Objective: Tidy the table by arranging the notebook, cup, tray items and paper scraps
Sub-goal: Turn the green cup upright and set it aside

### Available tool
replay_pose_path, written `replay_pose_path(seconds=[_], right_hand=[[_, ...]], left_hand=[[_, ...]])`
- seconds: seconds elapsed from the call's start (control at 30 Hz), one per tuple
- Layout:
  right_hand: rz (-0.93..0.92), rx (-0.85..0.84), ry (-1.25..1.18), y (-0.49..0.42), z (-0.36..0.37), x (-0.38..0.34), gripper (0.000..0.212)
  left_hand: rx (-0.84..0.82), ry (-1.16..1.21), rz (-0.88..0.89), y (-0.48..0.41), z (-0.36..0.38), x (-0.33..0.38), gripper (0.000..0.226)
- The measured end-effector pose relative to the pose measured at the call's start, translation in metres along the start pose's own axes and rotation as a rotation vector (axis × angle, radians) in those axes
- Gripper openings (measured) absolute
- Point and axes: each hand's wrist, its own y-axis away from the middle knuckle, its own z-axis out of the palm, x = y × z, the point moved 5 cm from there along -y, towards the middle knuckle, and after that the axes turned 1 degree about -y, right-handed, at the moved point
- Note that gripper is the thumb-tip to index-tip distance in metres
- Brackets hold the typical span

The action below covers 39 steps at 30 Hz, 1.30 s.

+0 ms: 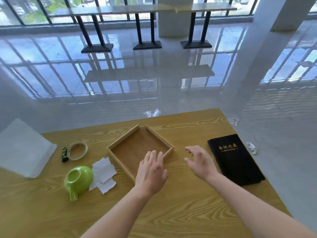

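An empty wooden tray (123, 137) sits turned at an angle in the middle of the wooden table (171, 212). My left hand (151, 170) hovers open over the tray's near corner. My right hand (199, 161) is open just right of the tray, holding nothing. A black notebook (233, 158) with gold lettering lies at the table's right edge. A green cup (78, 180) lies tipped on its side at the left, with white paper scraps (103, 172) beside it. A roll of clear tape (77, 151) and a small dark green item (64, 154) lie behind the cup.
A white translucent bin (24, 150) stands at the table's left edge. Crumpled clear wrappers lie on the glossy floor beyond the table (152, 113) and to its right (251, 147). Tall tables with black legs (144, 28) stand far off by the windows.
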Motion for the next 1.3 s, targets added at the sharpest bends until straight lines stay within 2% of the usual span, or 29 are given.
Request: replay_pose_path(seconds=[0.2,0.43,0.6,0.87,1.1,1.3], right_hand=[[-0.120,-0.099,-0.054,-0.011,0.042,-0.072,0.043],[-0.249,-0.205,-0.141,-0.014,0.084,-0.146,0.039],[-0.294,-0.278,-0.161,-0.013,0.112,-0.190,0.036],[-0.178,-0.386,-0.140,-0.010,0.169,-0.242,0.037],[0.016,-0.458,-0.123,0.001,0.220,-0.277,0.044],[0.121,-0.421,-0.180,0.009,0.251,-0.307,0.055]], left_hand=[[0.056,0.012,-0.189,0.047,-0.019,-0.075,0.067],[0.162,-0.057,-0.319,0.098,-0.049,-0.133,0.060],[0.195,0.004,-0.478,0.127,-0.061,-0.185,0.060],[0.176,0.184,-0.603,0.153,-0.054,-0.274,0.052],[0.073,0.340,-0.554,0.142,-0.037,-0.315,0.064],[-0.049,0.467,-0.535,0.133,-0.016,-0.346,0.073]])
